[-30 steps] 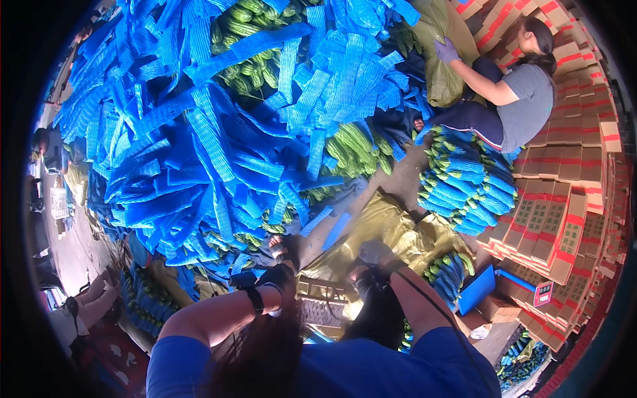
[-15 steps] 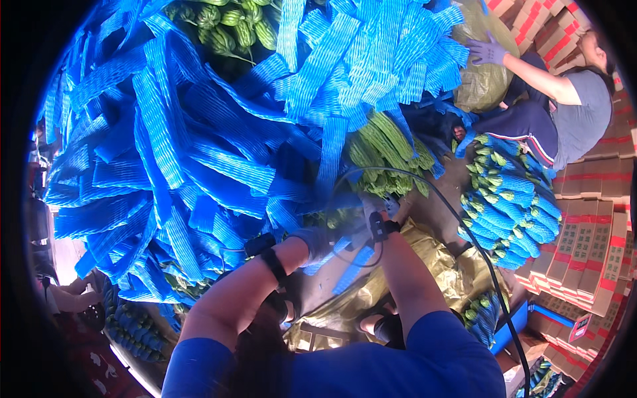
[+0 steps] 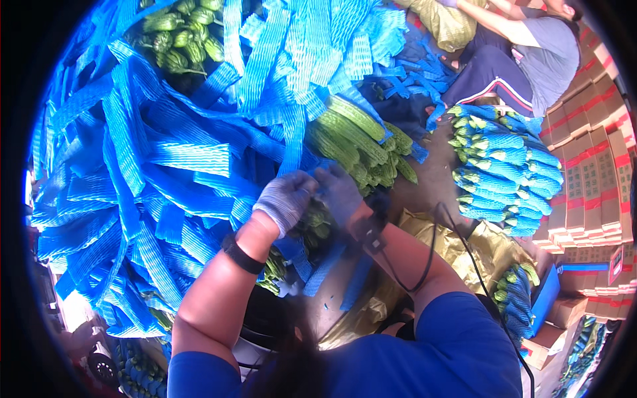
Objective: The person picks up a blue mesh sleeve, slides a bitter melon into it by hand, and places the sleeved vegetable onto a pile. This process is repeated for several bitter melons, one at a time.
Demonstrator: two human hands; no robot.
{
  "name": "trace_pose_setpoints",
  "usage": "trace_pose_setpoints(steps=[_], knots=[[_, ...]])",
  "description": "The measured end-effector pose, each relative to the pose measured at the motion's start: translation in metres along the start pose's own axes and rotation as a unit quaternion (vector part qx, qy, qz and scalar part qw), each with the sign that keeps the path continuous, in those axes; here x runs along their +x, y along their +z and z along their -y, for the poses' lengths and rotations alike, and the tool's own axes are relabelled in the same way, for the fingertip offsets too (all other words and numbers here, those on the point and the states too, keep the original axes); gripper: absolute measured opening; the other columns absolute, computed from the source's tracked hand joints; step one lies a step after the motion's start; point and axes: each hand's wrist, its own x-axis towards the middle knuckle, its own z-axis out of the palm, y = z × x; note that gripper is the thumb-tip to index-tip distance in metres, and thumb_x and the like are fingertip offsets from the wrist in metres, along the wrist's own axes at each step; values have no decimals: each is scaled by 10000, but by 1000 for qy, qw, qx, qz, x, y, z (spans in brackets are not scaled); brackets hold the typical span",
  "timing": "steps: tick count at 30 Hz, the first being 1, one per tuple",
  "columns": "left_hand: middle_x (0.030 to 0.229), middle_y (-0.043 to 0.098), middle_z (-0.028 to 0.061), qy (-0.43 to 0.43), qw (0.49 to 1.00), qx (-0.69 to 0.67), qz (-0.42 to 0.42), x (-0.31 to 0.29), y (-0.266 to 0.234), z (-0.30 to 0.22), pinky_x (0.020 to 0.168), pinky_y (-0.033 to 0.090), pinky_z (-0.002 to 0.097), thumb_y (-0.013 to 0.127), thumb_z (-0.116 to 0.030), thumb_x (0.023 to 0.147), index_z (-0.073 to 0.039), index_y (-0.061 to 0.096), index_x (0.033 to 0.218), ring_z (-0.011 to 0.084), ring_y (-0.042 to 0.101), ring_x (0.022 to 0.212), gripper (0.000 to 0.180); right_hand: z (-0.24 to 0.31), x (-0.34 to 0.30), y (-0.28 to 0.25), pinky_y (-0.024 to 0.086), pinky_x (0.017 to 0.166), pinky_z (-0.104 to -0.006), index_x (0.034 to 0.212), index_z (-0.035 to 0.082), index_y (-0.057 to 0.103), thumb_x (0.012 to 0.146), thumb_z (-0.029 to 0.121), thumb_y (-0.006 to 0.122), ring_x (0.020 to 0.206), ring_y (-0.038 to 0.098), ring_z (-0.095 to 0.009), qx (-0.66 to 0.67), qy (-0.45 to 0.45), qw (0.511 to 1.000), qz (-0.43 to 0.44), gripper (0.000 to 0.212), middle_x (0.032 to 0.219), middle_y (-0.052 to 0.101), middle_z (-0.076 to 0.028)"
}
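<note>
Both my hands wear pale gloves and meet at the near edge of a heap of blue foam net sleeves (image 3: 192, 159). My left hand (image 3: 286, 198) is closed, its fingers curled toward the right hand. Close beside it, my right hand (image 3: 340, 190) is closed too, fingertips pinched near blue netting; what either hand holds is hidden. Just beyond the right hand lies a stack of long green bitter gourds (image 3: 358, 142). More green gourds (image 3: 312, 225) show in shadow under my wrists. Dark straps and a cable sit on my forearms.
Gourds in blue sleeves (image 3: 504, 172) are stacked at the right, near a crouching person (image 3: 544, 60) with a yellowish sack (image 3: 444, 23). Brown cartons (image 3: 590, 179) line the right side. Yellow sheeting (image 3: 458, 245) covers the near floor. Loose gourds (image 3: 182, 36) lie far left.
My hands have come up and together at the sleeve heap from lower down near the gourds. The view has shifted, and the other person's gloved hand has moved toward the top edge.
</note>
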Motion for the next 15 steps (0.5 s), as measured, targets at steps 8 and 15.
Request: trace_pose_setpoints(steps=[8,15], knots=[[887,610,19,237,911,-241,-235,-75,-32,-41,771,443,257,551,-148,984,-37,624,956,97,535,819,135,245,43,-48,487,581,-310,894,111,625,889,344,696,608,561,-148,580,11,801,146,243,715,622,5],[853,603,14,311,902,-252,-164,-133,6,-113,753,448,259,570,-122,965,-21,634,958,102,541,800,120,379,-52,-68,490,570,-246,947,116,606,873,212,729,696,579,-124,171,-189,959,-122,173,805,612,6]])
